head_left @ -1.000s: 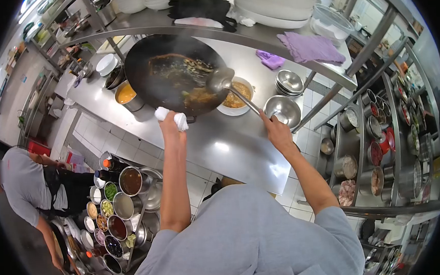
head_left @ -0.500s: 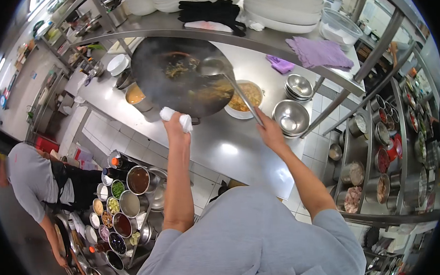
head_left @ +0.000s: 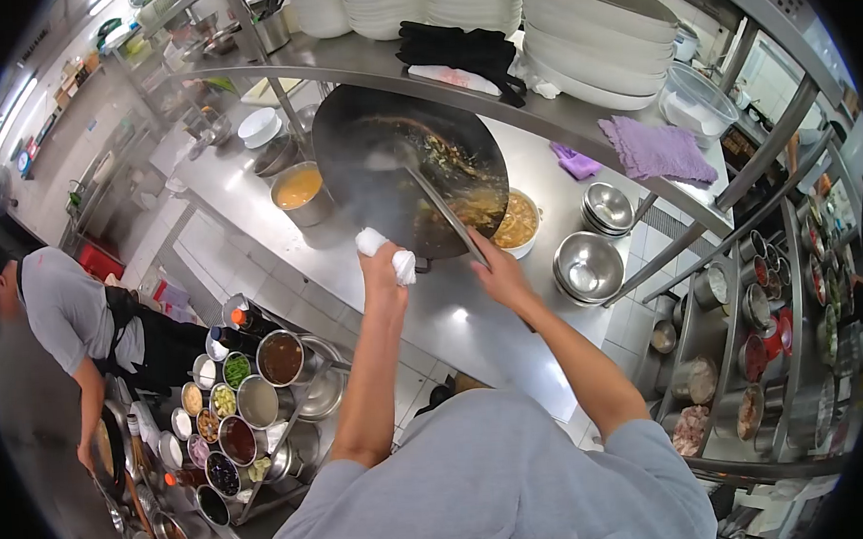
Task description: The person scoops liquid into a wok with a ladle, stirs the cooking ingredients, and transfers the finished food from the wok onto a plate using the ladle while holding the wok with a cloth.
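Observation:
My left hand (head_left: 384,280) is closed around a folded white cloth (head_left: 371,241) at the near rim of a large dark wok (head_left: 343,142). The cloth covers whatever part of the wok it grips. Steam rises from the wok, and wet brown and green food clings along its right side. In my right hand (head_left: 500,278) is the long metal handle of a ladle (head_left: 445,210); its head is inside the wok, blurred by steam. A white bowl of yellowish soupy food (head_left: 518,222) stands under the wok's right edge, partly hidden by it.
A pot of orange liquid (head_left: 299,190) stands left of the wok. Steel bowls (head_left: 588,266) are stacked at right. Overhead, a shelf (head_left: 342,59) carries white dishes, black gloves and a purple cloth (head_left: 655,148). A co-worker (head_left: 72,303) stands at left beside several ingredient containers.
The wok has shifted right, covering more of the white bowl. The ladle's head has moved leftward and deeper into the wok, with my right hand closer to it. The camera view has also shifted.

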A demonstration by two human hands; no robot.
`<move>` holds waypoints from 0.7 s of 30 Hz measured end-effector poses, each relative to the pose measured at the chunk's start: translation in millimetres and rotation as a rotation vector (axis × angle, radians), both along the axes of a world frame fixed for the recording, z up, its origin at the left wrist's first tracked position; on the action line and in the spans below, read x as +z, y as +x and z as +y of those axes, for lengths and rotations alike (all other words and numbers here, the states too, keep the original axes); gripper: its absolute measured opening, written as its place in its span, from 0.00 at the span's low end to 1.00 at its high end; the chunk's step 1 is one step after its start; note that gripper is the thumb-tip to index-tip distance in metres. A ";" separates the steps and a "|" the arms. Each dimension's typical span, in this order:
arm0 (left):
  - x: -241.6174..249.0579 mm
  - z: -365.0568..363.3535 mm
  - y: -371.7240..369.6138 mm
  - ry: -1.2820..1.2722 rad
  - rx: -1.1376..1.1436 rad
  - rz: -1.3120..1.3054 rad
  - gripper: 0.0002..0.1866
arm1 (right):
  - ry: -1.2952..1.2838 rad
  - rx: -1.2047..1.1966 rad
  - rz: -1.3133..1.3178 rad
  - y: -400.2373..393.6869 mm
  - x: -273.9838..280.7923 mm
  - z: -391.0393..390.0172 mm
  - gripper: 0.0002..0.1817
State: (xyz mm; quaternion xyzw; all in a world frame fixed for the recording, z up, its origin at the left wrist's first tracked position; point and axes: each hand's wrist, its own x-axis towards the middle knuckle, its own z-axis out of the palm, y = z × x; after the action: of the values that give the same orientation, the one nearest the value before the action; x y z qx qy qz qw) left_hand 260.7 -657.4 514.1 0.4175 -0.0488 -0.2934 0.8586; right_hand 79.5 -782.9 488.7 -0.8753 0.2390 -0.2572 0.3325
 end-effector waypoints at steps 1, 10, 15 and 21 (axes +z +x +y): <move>0.1 -1.1 2.5 0.009 -0.012 0.015 0.18 | -0.054 -0.005 0.054 -23.0 -4.1 -3.6 0.36; -5.7 8.9 15.9 -0.010 -0.067 -0.003 0.15 | -0.309 -0.182 0.276 -113.1 -31.9 -44.5 0.37; -2.6 9.5 6.3 -0.003 -0.066 -0.012 0.16 | -0.044 -0.203 0.041 -16.5 -15.0 -29.6 0.35; -0.6 2.9 7.7 -0.009 -0.092 0.014 0.19 | -0.074 -0.181 0.027 -33.9 -14.5 -10.2 0.35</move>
State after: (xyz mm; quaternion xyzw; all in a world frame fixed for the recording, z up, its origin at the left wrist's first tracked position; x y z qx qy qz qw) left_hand 268.3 -654.6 513.6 0.4090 -0.0634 -0.3352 0.8464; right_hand 45.6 -793.0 474.3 -0.8652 0.3120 -0.2831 0.2719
